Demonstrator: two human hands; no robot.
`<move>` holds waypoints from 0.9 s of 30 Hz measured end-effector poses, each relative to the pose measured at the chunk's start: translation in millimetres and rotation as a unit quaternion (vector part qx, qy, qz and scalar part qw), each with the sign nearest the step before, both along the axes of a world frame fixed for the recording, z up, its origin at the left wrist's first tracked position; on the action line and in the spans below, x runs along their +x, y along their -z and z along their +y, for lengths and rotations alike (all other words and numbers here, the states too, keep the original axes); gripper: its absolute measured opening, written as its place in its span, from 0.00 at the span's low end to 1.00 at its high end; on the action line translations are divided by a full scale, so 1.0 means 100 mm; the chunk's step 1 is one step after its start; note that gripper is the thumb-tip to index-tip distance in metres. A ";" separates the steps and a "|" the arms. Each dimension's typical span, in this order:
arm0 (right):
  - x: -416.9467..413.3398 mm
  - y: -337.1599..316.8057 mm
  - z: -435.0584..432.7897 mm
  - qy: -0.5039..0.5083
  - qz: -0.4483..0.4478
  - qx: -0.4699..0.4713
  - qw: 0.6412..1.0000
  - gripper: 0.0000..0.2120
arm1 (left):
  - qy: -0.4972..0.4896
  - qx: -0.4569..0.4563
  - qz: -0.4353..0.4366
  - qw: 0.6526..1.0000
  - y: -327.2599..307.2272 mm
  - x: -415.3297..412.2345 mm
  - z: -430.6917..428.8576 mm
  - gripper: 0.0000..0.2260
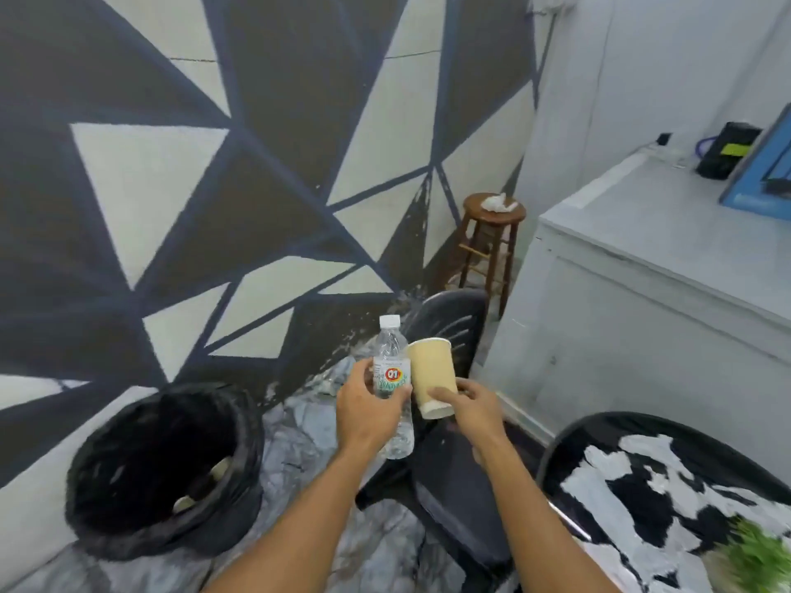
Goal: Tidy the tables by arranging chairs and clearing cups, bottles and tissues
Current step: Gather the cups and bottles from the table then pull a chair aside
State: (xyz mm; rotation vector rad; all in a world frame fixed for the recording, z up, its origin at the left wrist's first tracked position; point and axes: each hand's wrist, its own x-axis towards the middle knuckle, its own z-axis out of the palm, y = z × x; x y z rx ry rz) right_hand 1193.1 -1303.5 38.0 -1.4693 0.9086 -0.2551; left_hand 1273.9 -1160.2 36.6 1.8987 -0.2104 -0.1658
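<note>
The left hand [364, 415] was curled round the middle of a clear water bottle [391, 370], held upright with its white cap on. The right hand [473, 410] pinched the base of a tan paper cup [430, 374], which was tilted and touching the bottle. Both hung in the air up and to the right of the black-bagged bin [98, 520], over a dark chair [453, 323]. The 2 items were not yet above the bin's mouth, so a release from there would likely drop them on the chair or floor. The cup was gripped lightly, at its base only, and any dregs could spill as it tipped. Far right of the bin, a crumpled tissue [496, 203] lay on a stool [492, 220], easy to overlook.
</note>
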 end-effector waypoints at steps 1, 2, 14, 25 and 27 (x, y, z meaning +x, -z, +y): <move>0.17 0.02 0.21 -0.032 0.009 -0.003 0.999 0.21 | -0.024 0.008 0.000 1.000 0.00 0.10 0.25 0.25; 0.33 0.04 0.40 -0.060 0.013 -0.004 0.998 0.20 | -0.050 0.012 0.001 0.999 0.03 0.21 0.50 0.24; 2.08 0.74 2.20 -0.300 0.083 -0.018 0.950 0.20 | -0.320 0.110 0.062 0.939 0.55 0.94 2.74 0.23; 3.58 1.24 2.71 -0.414 0.145 -0.039 0.898 0.25 | -0.424 0.115 0.128 0.889 0.79 2.06 3.29 0.20; 3.76 1.27 2.81 -0.428 0.146 -0.040 0.891 0.21 | -0.433 0.121 0.135 0.883 0.80 2.16 3.33 0.20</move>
